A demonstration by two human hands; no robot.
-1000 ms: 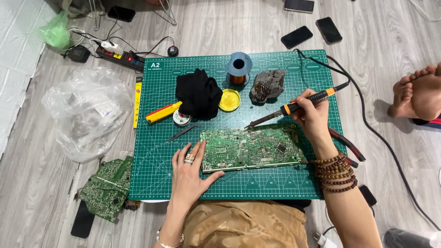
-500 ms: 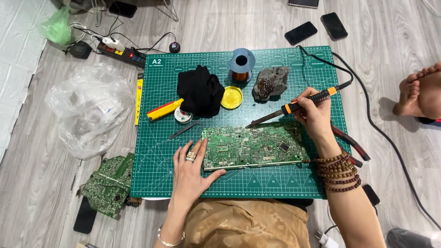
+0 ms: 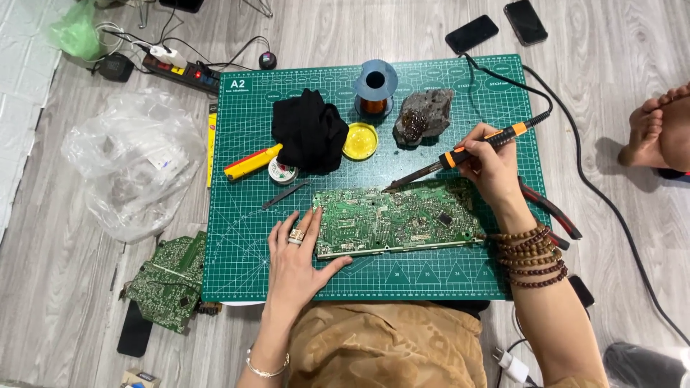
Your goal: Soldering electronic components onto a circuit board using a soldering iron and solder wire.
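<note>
1. The right hand [image 3: 492,162], right of centre in the frame, has its fingers closed around the orange-and-black handle of a soldering iron [image 3: 460,154].
2. The iron slants down to the left; its tip sits at the upper edge of the circuit board [image 3: 399,219], though whether it truly touches is hard to tell from this height.
3. The left hand [image 3: 298,262] lies flat, fingers open and spread, pressing on the board's lower left corner.
4. The board lies flat in the lower middle of the green cutting mat [image 3: 244,259], which rests on the wooden floor.
5. Above the board on the mat: a black cloth [image 3: 309,129], a small yellow tin [image 3: 359,140], a spool of copper wire [image 3: 375,86] and a dark rock-like lump [image 3: 424,115].
6. A second circuit board [image 3: 167,276] lies off the mat at lower left, and a crumpled plastic bag [image 3: 136,162] at the left.
</note>
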